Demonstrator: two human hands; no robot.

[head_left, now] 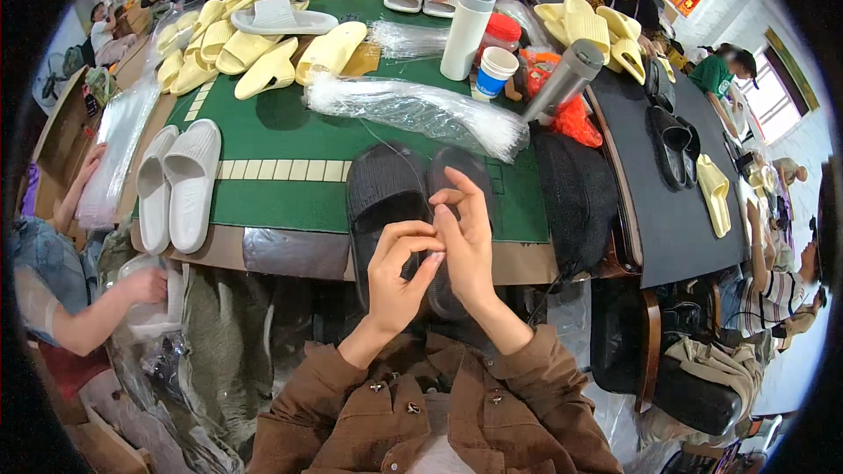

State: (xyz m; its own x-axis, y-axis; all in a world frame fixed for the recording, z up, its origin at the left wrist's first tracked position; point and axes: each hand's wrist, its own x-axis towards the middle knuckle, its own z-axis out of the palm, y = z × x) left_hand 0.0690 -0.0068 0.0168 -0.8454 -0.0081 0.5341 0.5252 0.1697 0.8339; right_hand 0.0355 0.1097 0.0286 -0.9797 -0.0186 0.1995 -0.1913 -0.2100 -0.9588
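Observation:
My left hand point(399, 276) and my right hand point(467, 250) meet above a pair of black slide slippers, thumbs and fingertips pinched together. A thin plastic strand point(406, 156) runs up from the pinched fingers, and its lower end is hidden by them. The left black slipper point(378, 184) lies at the table's near edge, partly behind my left hand. Beside it, the right black slipper point(463, 162) is mostly covered by my right hand. Just beyond them a clear bag of white plastic strands point(413, 110) lies across the green mat point(281, 132).
White slippers point(191, 175) stand at the left, yellow slippers point(263, 66) are piled behind. A white tumbler point(470, 31), paper cup point(496, 75) and steel tumbler point(566, 79) stand beyond the bag. A black bundle point(575, 197) hangs at the right. Co-workers sit around the tables.

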